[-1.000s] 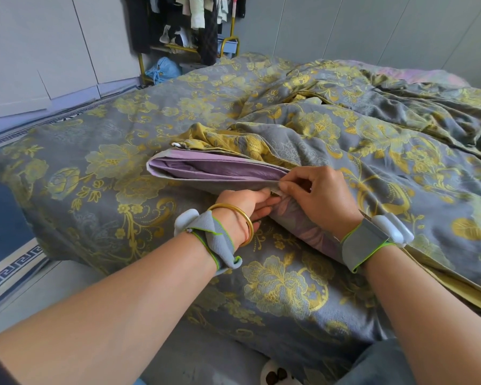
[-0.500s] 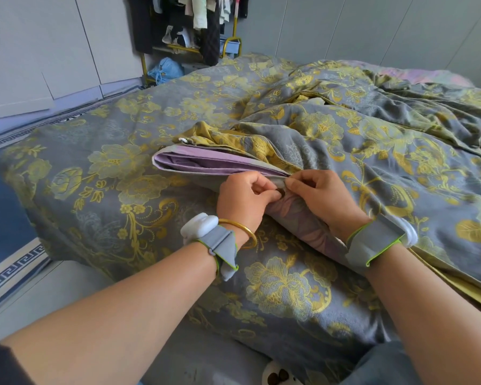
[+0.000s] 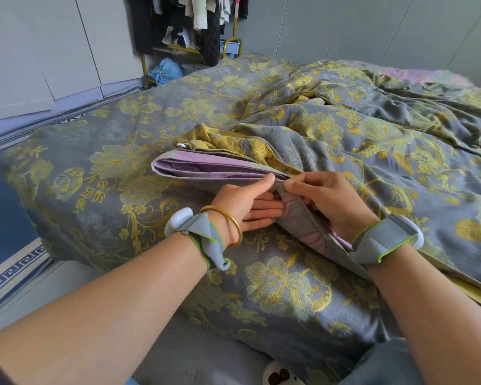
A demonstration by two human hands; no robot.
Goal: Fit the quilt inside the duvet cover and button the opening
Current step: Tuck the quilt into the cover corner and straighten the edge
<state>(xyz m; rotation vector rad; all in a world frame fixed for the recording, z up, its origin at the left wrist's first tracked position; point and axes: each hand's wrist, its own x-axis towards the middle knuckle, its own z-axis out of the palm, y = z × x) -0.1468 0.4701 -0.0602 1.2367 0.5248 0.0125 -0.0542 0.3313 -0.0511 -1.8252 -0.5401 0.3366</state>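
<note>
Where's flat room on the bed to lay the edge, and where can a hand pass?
Flat: the bed between the quilt corner and its left edge, and below both wrists. A hand passes into the open gap beside the left hand. Crowded: where it and the right hand pinch the duvet cover, and its folds far right.

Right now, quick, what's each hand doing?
Left hand: pinches the cover at its open edge, thumb on top, fingers underneath.
Right hand: pinches the same edge, right beside the left thumb.
</note>
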